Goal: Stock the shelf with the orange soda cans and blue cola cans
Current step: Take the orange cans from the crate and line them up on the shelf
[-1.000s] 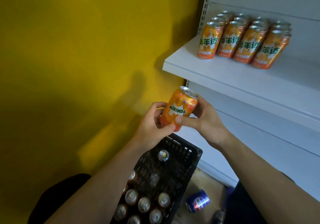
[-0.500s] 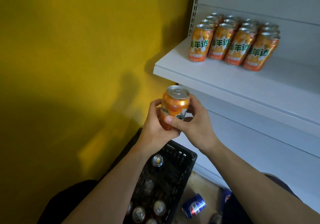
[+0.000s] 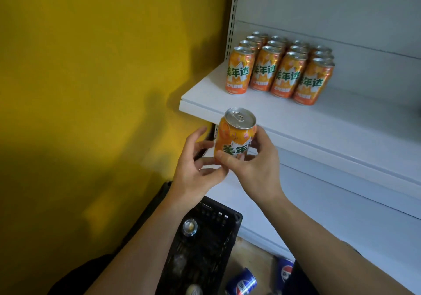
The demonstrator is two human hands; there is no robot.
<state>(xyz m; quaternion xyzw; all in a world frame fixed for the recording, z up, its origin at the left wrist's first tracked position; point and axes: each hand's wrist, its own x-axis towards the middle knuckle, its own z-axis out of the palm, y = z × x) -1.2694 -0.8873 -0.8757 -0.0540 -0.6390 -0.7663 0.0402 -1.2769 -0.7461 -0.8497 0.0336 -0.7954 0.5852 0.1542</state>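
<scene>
We have one orange can [image 3: 235, 135] in the air, upright with its silver top toward us, just below and in front of the near-left corner of the shelf [image 3: 284, 121]. The right grip [image 3: 257, 171] pinches it, thumb across the low part of the label and fingers curled round the far side. The left grip [image 3: 196, 171] is loosely spread, its fingertips only brushing the can's left side, so in our view the right one bears the weight. The label faces us, as the labels of the stocked cans [image 3: 280, 73] do, so we judge the turning done and the placing to be the step in hand. To do it well, we should let the left grip fall away and raise the can above the shelf's near edge before moving it in. Otherwise the base may catch the lip. The stocked cans stand in tidy columns at the far left, with bare shelf nearer to us and to their right. We would set the can down flat, square to a column or starting a new one on the right, and leave a small gap so the front row is not knocked. Only then should the fingers open. The crate [image 3: 218, 226] below holds more cans, and blue cans [image 3: 241, 283] lie on the floor to its right.
</scene>
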